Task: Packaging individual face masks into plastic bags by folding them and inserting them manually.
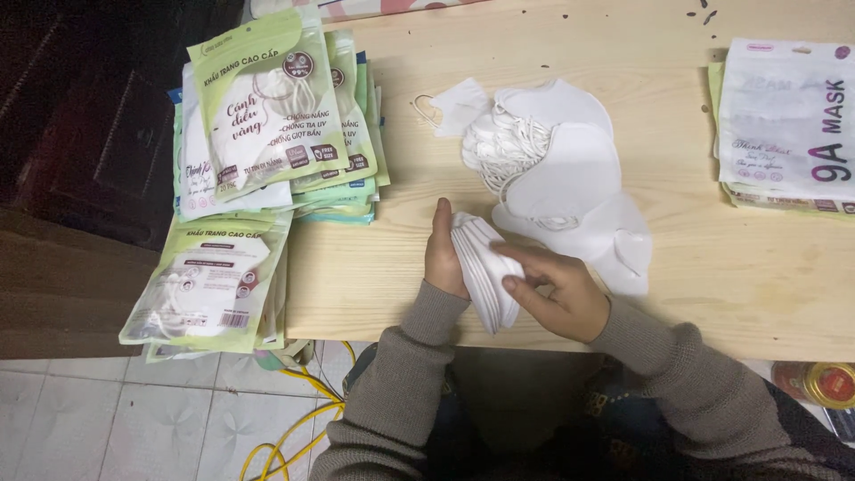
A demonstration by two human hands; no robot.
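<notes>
Pale wooden table [712, 294]: green packet stacks [276, 125] left, loose white masks [561, 178] centre, packet pile [784, 125] right.

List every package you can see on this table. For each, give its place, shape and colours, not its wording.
Top pouch: far left, crowns a stack of packs; flat, light green, clear window showing white masks.
Overhanging pouch: table's left edge, part off it; flat, pale green, white masks inside.
Right pouch: far right, on other packs; flat, white and lilac.
</notes>
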